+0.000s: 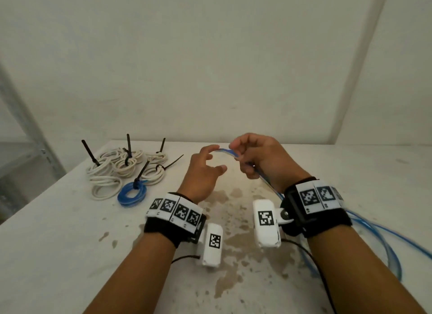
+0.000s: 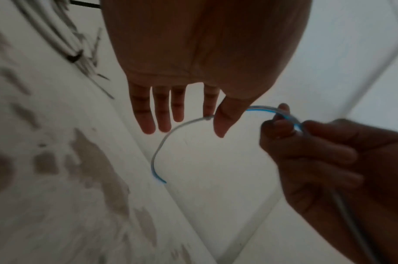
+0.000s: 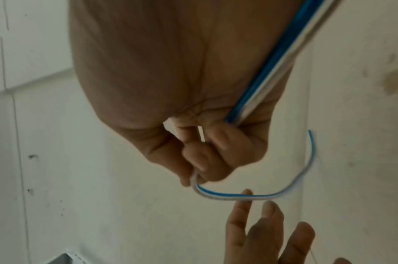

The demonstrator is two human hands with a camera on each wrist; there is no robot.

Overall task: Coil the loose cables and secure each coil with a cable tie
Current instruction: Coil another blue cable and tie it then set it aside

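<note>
A loose blue-and-white cable (image 1: 364, 224) runs from the table's right side up through my right hand (image 1: 254, 154), which grips it in curled fingers above the table's middle. Its free end (image 2: 171, 135) arcs out to the left. My left hand (image 1: 205, 166) is spread open, with fingers straight, and its index fingertip (image 3: 245, 194) touches the arc of the cable (image 3: 250, 195). In the right wrist view the cable passes across my palm and out between thumb and forefinger. At the back left lie several tied white coils (image 1: 121, 166) and one tied blue coil (image 1: 132, 193), with black cable ties (image 1: 90, 152) sticking up.
The white table (image 1: 70, 243) has brown stains (image 1: 236, 238) in the middle, under my wrists. White walls stand behind and to the right. A grey metal shelf frame (image 1: 25, 126) rises at the left beyond the table edge.
</note>
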